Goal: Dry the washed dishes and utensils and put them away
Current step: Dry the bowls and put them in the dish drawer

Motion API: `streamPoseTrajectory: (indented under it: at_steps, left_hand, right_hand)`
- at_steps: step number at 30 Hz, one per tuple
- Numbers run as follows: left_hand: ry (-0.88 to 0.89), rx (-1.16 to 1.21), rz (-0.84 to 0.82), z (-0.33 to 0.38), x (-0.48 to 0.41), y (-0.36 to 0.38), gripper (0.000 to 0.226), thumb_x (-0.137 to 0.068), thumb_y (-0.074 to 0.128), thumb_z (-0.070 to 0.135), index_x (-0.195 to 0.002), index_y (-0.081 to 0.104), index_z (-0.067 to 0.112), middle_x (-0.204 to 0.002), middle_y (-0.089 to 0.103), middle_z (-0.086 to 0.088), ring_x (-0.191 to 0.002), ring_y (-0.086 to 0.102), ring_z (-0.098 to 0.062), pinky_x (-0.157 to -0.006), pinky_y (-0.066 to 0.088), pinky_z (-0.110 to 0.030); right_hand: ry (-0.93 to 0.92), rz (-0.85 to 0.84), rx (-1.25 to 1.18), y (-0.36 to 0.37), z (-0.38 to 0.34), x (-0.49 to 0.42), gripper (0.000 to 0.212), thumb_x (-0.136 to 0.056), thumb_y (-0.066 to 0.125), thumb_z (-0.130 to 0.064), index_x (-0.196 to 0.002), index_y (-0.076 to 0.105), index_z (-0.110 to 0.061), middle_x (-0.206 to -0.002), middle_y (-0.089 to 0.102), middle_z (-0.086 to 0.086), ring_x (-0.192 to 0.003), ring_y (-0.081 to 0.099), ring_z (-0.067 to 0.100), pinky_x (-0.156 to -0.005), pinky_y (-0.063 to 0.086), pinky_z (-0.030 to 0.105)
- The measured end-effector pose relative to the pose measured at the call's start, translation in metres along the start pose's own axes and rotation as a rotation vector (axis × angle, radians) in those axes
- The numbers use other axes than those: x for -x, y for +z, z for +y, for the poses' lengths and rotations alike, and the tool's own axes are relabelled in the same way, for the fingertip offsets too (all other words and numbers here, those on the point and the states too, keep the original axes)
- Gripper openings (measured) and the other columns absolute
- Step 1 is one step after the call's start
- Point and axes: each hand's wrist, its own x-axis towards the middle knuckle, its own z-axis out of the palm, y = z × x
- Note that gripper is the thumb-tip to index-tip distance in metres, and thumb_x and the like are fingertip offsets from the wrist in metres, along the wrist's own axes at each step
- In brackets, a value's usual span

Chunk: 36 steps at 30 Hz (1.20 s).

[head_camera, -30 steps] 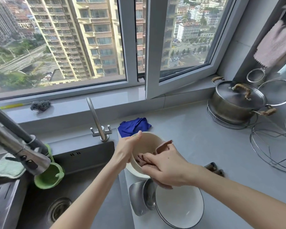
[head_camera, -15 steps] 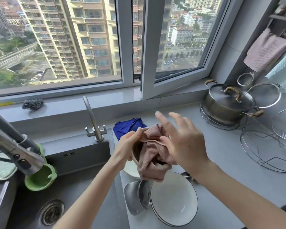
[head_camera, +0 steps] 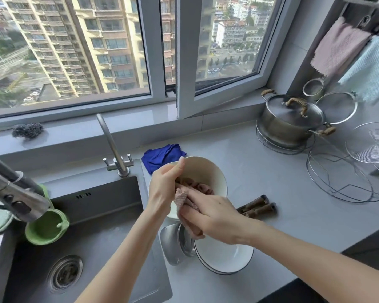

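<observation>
- Since half a second earlier, the right hand (head_camera: 214,215) had come down from above the rim, where its fingers were spread, and pushed the cloth (head_camera: 182,197) into the bowl (head_camera: 208,171).
- That hand gripped the pinkish cloth, with its fingers reaching into the bowl on top of the fabric. A fold hung out from under the palm, and the thumb was hidden.
- On the near left side, the left hand (head_camera: 164,189) held the bowl by its rim. The thumb was hooked over the edge and the fingers curled round the outside.
- The cream bowl was tilted with its mouth toward the camera, and sat above the counter (head_camera: 260,176) just right of the sink (head_camera: 96,248).
- Below the hands, a white dish (head_camera: 225,259) with a dark rim sat on the counter. Metal spoons (head_camera: 173,243) leaned against its left edge.
- Brown-handled utensils (head_camera: 258,207) lay just right of the bowl, their working ends hidden behind the right wrist.
- A blue rag (head_camera: 160,157) lay crumpled behind the bowl, near the tap (head_camera: 112,143).
- Far right on the counter, a lidded steel pot (head_camera: 291,121) stood on a wire stand, with a round wire rack (head_camera: 341,178) in front of it.
- On the right wall hung a pink towel (head_camera: 337,47) and a pale blue towel (head_camera: 370,68).
- A steel scourer (head_camera: 27,130) lay on the windowsill.
</observation>
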Motion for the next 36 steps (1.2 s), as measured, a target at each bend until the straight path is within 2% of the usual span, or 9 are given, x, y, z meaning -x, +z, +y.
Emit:
streamPoseTrajectory:
  at_steps: [2,7,11,15,20,23,28,32,36]
  left_hand:
    - [-0.025,0.009,-0.016,0.001,-0.001,-0.002,0.037,-0.079,0.068,0.042,-0.090,0.075,0.008,-0.083,0.073,-0.010,-0.081,0.065,-0.026,-0.079,0.049,-0.043]
    - [-0.191,-0.112,-0.215,0.007,-0.004,-0.012,0.073,-0.054,0.069,0.061,-0.109,0.069,0.014,-0.106,0.071,-0.014,-0.102,0.064,-0.033,-0.087,0.047,-0.042]
    - [-0.143,-0.244,-0.375,0.022,-0.013,-0.014,0.060,-0.066,0.064,0.057,-0.104,0.070,0.012,-0.104,0.067,-0.025,-0.089,0.062,-0.036,-0.079,0.042,-0.043]
    - [-0.234,-0.476,-0.676,0.040,-0.022,-0.008,0.081,-0.063,0.070,0.065,-0.113,0.061,0.002,-0.111,0.063,-0.028,-0.093,0.055,-0.052,-0.078,0.032,-0.051]
    - [-0.245,-0.461,-0.596,0.050,-0.014,-0.005,0.032,-0.080,0.063,0.047,-0.102,0.068,0.024,-0.102,0.071,0.000,-0.099,0.063,-0.021,-0.100,0.043,-0.044]
    - [-0.152,-0.067,-0.483,0.012,0.009,0.003,0.042,-0.078,0.063,0.035,-0.118,0.059,0.022,-0.101,0.068,-0.006,-0.085,0.066,-0.023,-0.073,0.054,-0.038]
    - [-0.192,0.252,-0.092,-0.006,0.013,0.028,0.016,-0.083,0.057,0.025,-0.088,0.059,0.010,-0.068,0.055,-0.010,-0.050,0.054,-0.018,-0.046,0.041,-0.023]
    - [-0.317,-0.091,-0.191,-0.003,0.003,0.000,0.055,-0.049,0.069,0.036,-0.097,0.067,0.008,-0.093,0.064,-0.016,-0.081,0.060,-0.029,-0.077,0.044,-0.039]
    - [-0.317,-0.465,-0.597,0.042,-0.017,-0.006,0.072,-0.050,0.070,0.040,-0.109,0.064,0.000,-0.095,0.066,-0.019,-0.083,0.061,-0.031,-0.079,0.044,-0.042]
  right_hand:
    - [-0.056,0.045,-0.044,0.000,-0.005,0.007,0.034,-0.094,0.041,-0.043,-0.128,0.038,-0.040,-0.097,0.066,-0.014,-0.103,0.056,0.016,-0.094,0.042,0.035]
    - [-0.390,0.017,0.355,-0.009,0.025,0.015,0.033,-0.087,0.058,-0.017,-0.120,0.057,-0.025,-0.102,0.066,-0.010,-0.089,0.062,0.018,-0.073,0.051,0.031]
    - [-0.688,0.115,0.643,-0.020,0.051,0.010,0.021,-0.092,0.059,-0.016,-0.111,0.067,-0.021,-0.107,0.069,-0.009,-0.091,0.066,0.017,-0.069,0.052,0.033]
    - [-0.873,0.193,0.728,-0.016,0.054,0.011,0.019,-0.093,0.058,-0.016,-0.108,0.070,-0.020,-0.104,0.070,-0.006,-0.079,0.065,0.017,-0.068,0.051,0.031]
    - [-0.852,0.338,0.865,-0.016,0.060,0.006,0.013,-0.092,0.057,-0.018,-0.092,0.069,-0.014,-0.074,0.064,0.000,-0.055,0.054,0.020,-0.050,0.044,0.030]
    - [-0.686,0.464,0.752,-0.015,0.069,0.002,0.022,-0.082,0.056,-0.003,-0.103,0.060,-0.009,-0.075,0.064,0.005,-0.058,0.057,0.026,-0.050,0.045,0.035]
    - [-0.413,0.707,0.482,0.032,0.046,-0.008,0.017,-0.091,0.047,-0.013,-0.103,0.058,-0.013,-0.075,0.067,0.003,-0.057,0.059,0.025,-0.051,0.045,0.035]
    - [-0.594,0.476,0.510,0.030,0.056,0.009,0.029,-0.084,0.057,-0.007,-0.111,0.050,-0.017,-0.080,0.065,0.001,-0.061,0.056,0.025,-0.056,0.045,0.034]
    - [-0.827,0.372,0.728,0.007,0.056,0.013,0.015,-0.090,0.056,-0.009,-0.104,0.056,-0.014,-0.081,0.067,0.000,-0.058,0.055,0.021,-0.052,0.045,0.030]
